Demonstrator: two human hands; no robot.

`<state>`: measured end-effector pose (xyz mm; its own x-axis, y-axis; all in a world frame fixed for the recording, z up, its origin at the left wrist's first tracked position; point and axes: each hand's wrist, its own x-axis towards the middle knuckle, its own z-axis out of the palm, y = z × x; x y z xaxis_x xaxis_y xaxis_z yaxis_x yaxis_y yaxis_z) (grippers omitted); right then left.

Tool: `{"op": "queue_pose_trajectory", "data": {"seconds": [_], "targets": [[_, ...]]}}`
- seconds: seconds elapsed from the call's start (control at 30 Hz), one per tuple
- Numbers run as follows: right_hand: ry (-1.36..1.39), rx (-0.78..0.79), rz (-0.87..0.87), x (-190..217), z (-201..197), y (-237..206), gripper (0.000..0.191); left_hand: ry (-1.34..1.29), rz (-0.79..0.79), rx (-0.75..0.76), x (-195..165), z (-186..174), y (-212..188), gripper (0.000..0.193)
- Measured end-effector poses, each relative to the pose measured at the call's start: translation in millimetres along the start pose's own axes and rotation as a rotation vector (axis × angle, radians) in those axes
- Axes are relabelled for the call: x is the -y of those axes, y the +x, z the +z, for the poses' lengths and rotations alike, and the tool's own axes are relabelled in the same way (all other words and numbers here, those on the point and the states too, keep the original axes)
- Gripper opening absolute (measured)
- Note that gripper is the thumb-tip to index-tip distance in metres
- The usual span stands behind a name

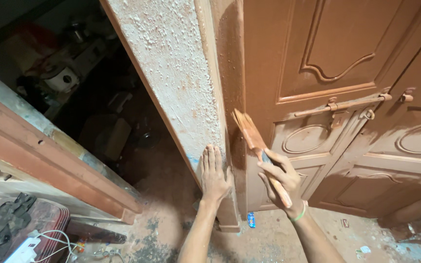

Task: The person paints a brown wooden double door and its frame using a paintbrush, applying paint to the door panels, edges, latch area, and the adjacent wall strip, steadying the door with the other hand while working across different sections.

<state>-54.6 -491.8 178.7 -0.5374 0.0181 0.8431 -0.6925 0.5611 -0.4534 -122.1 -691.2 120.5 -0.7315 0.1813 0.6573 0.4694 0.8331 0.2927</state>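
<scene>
A brush (pixel 255 141) is gripped in the right hand (pixel 281 181), its handle closed in the fingers and its brown-loaded bristles laid against the edge of the door frame (pixel 230 73). The left hand (pixel 214 174) is pressed flat, fingers spread and holding nothing, on the rough white pillar (pixel 171 63) just beside the frame. The panelled door (pixel 337 97) (with its bolt (pixel 342 104)) is coated brown. A green band (pixel 299 214) is worn on the right wrist.
</scene>
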Motion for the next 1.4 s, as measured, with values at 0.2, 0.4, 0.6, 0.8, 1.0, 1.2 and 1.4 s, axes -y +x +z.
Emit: {"op": "queue_pose_trajectory", "data": {"seconds": [0.2, 0.4, 0.6, 0.8, 1.0, 1.2, 1.4], "targets": [[-0.011, 0.088, 0.026, -11.6, 42.6, -27.7, 0.028, -0.009, 0.002, -0.014, -0.6, -2.4, 3.1, 0.080], [-0.018, 0.438, 0.413, -14.2, 52.9, -82.5, 0.022, 0.021, 0.005, 0.024, 1.6, -2.8, 3.8, 0.079], [-0.022, 0.463, 0.456, -17.9, 52.7, -77.3, 0.017, 0.011, 0.006, 0.012, 1.2, -3.5, 4.0, 0.078], [-0.051, 0.210, 0.180, -15.2, 31.1, -20.1, 0.022, 0.014, 0.007, 0.014, -2.5, -6.6, 5.3, 0.078], [-0.002, -0.031, -0.031, 5.8, 3.1, 17.2, 0.029, -0.003, 0.000, 0.019, -7.7, -12.3, 7.5, 0.082], [-0.074, 0.035, 0.012, -14.1, 29.2, -10.5, 0.028, -0.011, 0.023, -0.018, -9.6, -15.8, 9.4, 0.079], [0.020, 0.258, 0.362, -17.9, 43.0, -84.6, 0.018, 0.009, 0.024, -0.012, -7.7, -14.6, 8.6, 0.076]]}}
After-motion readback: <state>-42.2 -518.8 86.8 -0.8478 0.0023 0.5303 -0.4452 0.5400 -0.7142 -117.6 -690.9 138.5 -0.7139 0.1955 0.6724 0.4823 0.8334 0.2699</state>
